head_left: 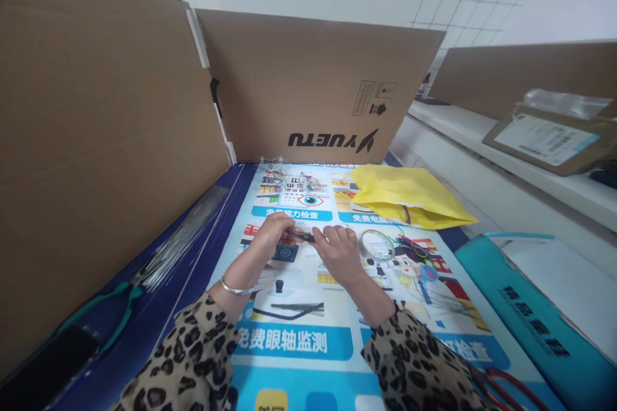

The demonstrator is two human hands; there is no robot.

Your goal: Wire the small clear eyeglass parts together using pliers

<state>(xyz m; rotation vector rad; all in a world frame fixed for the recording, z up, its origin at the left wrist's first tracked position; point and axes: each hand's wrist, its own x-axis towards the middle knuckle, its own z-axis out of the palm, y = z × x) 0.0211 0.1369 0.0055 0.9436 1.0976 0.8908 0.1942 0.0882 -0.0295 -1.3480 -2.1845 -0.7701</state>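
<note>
My left hand is closed on one end of a short, thin, dark piece, whose exact kind I cannot make out. The fingers of my right hand are closed on its other end, so it spans the small gap between both hands above the printed sheet. Just right of my right hand lies a roll of tape. Beside that roll is a tangle of coloured wires. Several dark thin strips lie on the sheet, nearer to me than the hands.
Cardboard panels wall off the back and left. A yellow bag and teal box lie right; red-handled scissors are near front right. Left are metal wires, teal-handled pliers and a black object.
</note>
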